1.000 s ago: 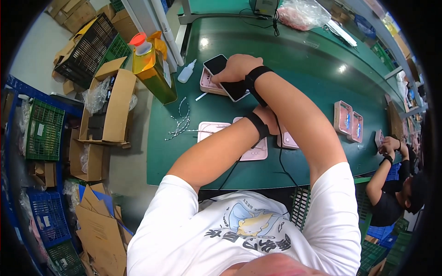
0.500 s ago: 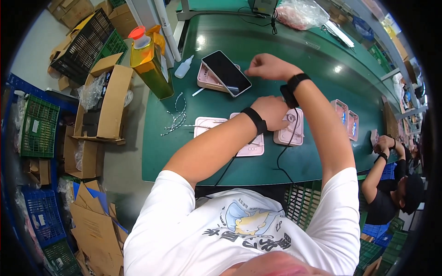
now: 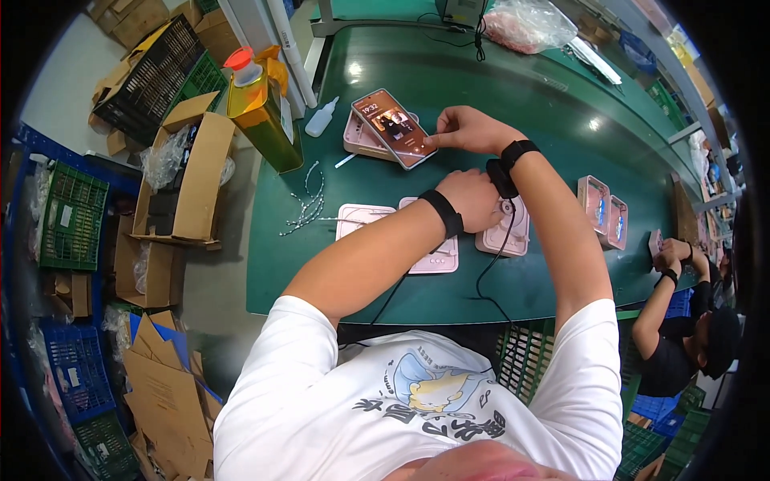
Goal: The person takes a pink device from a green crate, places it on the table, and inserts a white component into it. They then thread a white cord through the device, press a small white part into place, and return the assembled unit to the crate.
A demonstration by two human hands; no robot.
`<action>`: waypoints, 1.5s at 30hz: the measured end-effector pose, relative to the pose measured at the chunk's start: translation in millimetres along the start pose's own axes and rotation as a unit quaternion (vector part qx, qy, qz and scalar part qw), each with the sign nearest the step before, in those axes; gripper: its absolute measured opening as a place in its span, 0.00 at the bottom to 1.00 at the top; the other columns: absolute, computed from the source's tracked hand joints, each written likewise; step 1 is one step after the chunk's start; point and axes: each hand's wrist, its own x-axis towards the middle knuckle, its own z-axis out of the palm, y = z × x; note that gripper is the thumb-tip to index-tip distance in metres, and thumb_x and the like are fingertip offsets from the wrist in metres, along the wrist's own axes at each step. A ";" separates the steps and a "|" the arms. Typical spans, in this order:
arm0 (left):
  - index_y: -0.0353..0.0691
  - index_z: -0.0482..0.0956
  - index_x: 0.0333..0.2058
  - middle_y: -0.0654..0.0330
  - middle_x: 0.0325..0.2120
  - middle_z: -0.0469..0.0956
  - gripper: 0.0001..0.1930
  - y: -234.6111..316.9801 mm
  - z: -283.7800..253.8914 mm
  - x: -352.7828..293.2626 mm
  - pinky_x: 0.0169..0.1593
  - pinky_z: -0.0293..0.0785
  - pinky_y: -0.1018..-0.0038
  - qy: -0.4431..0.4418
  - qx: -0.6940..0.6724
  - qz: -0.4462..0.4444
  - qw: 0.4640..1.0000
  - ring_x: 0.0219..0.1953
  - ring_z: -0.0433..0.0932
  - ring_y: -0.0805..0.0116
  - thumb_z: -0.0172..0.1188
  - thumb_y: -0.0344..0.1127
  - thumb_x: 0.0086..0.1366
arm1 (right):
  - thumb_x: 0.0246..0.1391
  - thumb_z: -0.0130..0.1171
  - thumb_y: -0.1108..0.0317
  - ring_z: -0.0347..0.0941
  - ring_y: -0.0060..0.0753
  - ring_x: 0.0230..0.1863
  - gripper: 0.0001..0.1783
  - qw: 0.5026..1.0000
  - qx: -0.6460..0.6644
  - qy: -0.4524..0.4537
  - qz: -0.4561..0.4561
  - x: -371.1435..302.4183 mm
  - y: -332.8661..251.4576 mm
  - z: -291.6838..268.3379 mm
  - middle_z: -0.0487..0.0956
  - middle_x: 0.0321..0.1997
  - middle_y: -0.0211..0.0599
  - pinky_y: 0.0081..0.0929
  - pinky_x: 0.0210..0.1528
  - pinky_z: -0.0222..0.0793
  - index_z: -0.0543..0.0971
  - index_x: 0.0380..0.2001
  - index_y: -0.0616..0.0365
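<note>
My right hand [image 3: 473, 131] reaches over the bench to a smartphone [image 3: 393, 127], its thumb touching the lit screen near the lower right corner. The other fingers are bent, apart from the thumb, and hold nothing. The phone lies tilted across a pink plastic housing [image 3: 358, 141]. My left hand [image 3: 472, 198] is closed, knuckles up, beside another pink housing [image 3: 513, 232] with a round part in it. Whatever its fingers hold is hidden. Below the left forearm lie two more pink housing parts, a panel [image 3: 357, 215] and a piece with small holes [image 3: 437, 260].
Thin twisted wires [image 3: 309, 204] lie at left, near a white dropper bottle [image 3: 321, 119] and a yellow-green metal can [image 3: 269, 120]. Two pink frames [image 3: 593, 200] stand at right. A co-worker [image 3: 682, 337] works at the bench's right end. Open cartons [image 3: 188, 184] stand at left.
The phone's screen has gone from dark to lit. My right hand has moved slightly down and its thumb now touches the phone. The left hand has hardly moved.
</note>
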 end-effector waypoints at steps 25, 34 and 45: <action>0.40 0.86 0.60 0.48 0.58 0.87 0.27 0.7 -6.6 -2.1 0.67 0.80 0.48 -0.030 0.016 0.002 0.999 0.62 0.83 0.45 0.64 0.55 0.74 | 0.61 0.75 0.45 0.76 0.28 0.37 0.24 1.000 -0.028 0.007 -0.004 3.7 -4.2 5.5 0.83 0.35 0.31 0.32 0.42 0.74 0.83 0.38 0.56; 0.42 0.90 0.57 0.50 0.57 0.87 0.27 -2.6 -0.6 0.5 0.66 0.78 0.46 -0.026 0.025 0.000 0.999 0.65 0.81 0.47 0.61 0.58 0.76 | 0.64 0.73 0.55 0.73 0.23 0.39 0.16 1.000 -0.004 0.003 0.003 5.4 0.9 5.2 0.81 0.36 0.26 0.29 0.43 0.71 0.82 0.39 0.56; 0.43 0.89 0.59 0.50 0.59 0.86 0.27 0.4 -2.6 -1.4 0.68 0.77 0.46 -0.032 0.014 -0.005 0.999 0.66 0.79 0.47 0.61 0.58 0.76 | 0.64 0.74 0.55 0.71 0.22 0.35 0.16 1.000 -0.022 0.008 0.004 6.2 -0.3 8.4 0.80 0.33 0.25 0.29 0.39 0.69 0.81 0.36 0.55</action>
